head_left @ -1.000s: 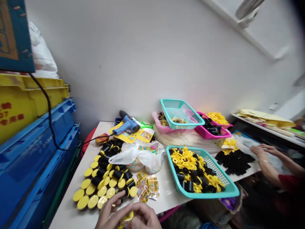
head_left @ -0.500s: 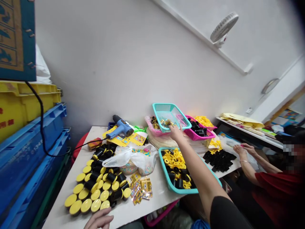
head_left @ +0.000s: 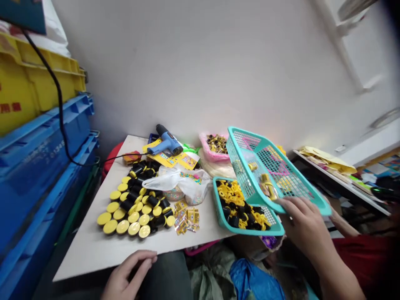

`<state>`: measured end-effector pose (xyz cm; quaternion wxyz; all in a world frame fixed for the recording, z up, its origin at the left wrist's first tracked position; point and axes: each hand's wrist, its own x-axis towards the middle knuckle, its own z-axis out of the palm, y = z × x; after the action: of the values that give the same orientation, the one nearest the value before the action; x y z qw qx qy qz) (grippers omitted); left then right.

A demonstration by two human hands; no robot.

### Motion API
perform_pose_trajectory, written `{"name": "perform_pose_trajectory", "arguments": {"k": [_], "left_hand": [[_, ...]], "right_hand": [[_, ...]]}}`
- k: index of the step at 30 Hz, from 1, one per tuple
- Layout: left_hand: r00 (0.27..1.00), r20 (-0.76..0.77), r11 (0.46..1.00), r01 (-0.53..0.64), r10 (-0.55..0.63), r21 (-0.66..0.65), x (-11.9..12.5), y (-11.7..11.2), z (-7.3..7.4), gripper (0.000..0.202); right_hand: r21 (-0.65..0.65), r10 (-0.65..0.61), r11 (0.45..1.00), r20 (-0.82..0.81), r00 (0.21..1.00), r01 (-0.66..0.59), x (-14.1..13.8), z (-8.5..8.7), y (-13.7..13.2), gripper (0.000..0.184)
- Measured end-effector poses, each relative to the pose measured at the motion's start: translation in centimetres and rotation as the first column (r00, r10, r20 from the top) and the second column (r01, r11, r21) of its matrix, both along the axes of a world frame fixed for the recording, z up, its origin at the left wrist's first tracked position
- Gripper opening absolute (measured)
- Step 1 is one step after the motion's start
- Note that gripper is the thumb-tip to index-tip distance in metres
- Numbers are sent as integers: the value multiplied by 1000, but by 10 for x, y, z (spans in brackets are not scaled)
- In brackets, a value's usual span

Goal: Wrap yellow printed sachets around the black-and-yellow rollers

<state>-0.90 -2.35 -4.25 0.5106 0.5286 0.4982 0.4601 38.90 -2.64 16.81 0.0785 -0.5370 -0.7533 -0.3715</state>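
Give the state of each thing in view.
Upper teal basket, tilted, gripped by right hand.
Left hand, holding nothing visible.
Lower teal basket, holding yellow and black parts.
Yellow-capped black cylinders, some upright, some on their sides.
Blue heat gun, lying on its side.
Small yellow packets, loosely piled.

Right hand [head_left: 303,216]: gripping the near rim of the upper basket [head_left: 239,166], teal, tilted, a few gold pieces [head_left: 268,186] inside. Left hand [head_left: 129,273]: beside the near edge of the bench [head_left: 93,254], loosely curled. Lower basket [head_left: 250,231]: teal, black and yellow parts [head_left: 234,200]. Bench, left: black-and-yellow caps [head_left: 133,217], packets [head_left: 187,221], white bag [head_left: 168,180]. Bench, rear: heat gun [head_left: 167,143], blue, on yellow cards [head_left: 187,160].
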Motion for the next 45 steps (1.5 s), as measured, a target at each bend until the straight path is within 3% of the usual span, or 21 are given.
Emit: {"name": "perform_pose_trajectory", "arguments": {"k": [2, 4, 7, 9, 12, 15, 18, 20, 22, 24, 26, 28, 32, 37, 45], "left_hand": [[999, -8, 999, 51, -51, 19, 0, 1, 3, 27], [997, -31, 997, 73, -72, 30, 0, 1, 6, 24], [994, -70, 996, 82, -80, 23, 0, -1, 9, 21], [991, -105, 995, 92, -88, 30, -1, -2, 9, 20], [972, -215, 986, 120, -93, 115, -2, 2, 9, 19], [936, -350, 963, 121, -30, 242, -1, 13, 12, 17], [905, -424, 942, 142, 1, 306, 8, 28, 18, 17], [890, -452, 924, 221, -61, 311, 19, 36, 24, 18], [867, -473, 895, 326, -156, 303, 29, 41, 30, 19], [851, -474, 876, 391, -226, 284, 36, 41, 34, 20], [855, -455, 886, 390, -249, 249, 37, 38, 33, 19], [871, -426, 916, 352, -245, 192, 33, 33, 29, 19], [899, -374, 954, 284, -228, 100, 26, 25, 21, 20], [909, -341, 957, 280, -239, 77, 26, 26, 24, 20], [935, -316, 977, 196, -159, 87, 30, 26, 25, 19]], "right_hand": [[-48, 24, 999, -32, 999, -25, -9, -19, -35, 18], [-95, 19, 995, -64, 998, -25, -16, -44, -51, 20], [-174, -43, 984, -84, 996, 27, -17, -88, -43, 21], [-190, -146, 973, -83, 986, 129, -15, -110, -28, 23], [-135, -261, 961, -171, 950, 240, -21, -120, -18, 33], [-35, -130, 991, -445, 886, 127, -51, -116, -22, 38], [60, 115, 993, -742, 660, -105, -101, -133, -13, 21], [-197, -51, 963, -804, 592, -184, -132, -163, 11, 14], [-380, -254, 920, -767, 590, -98, -154, -196, 39, 13], [-433, -365, 901, -721, 589, 27, -164, -223, 62, 18], [-434, -399, 896, -699, 594, 91, -167, -238, 72, 17], [-421, -388, 902, -703, 596, 91, -165, -243, 72, 11], [-402, -374, 912, -728, 574, 83, -160, -236, 61, 15], [-467, -405, 882, -676, 616, 66, -161, -232, 58, 11], [-439, -408, 895, -726, 554, 83, -147, -226, 54, 23]]}}
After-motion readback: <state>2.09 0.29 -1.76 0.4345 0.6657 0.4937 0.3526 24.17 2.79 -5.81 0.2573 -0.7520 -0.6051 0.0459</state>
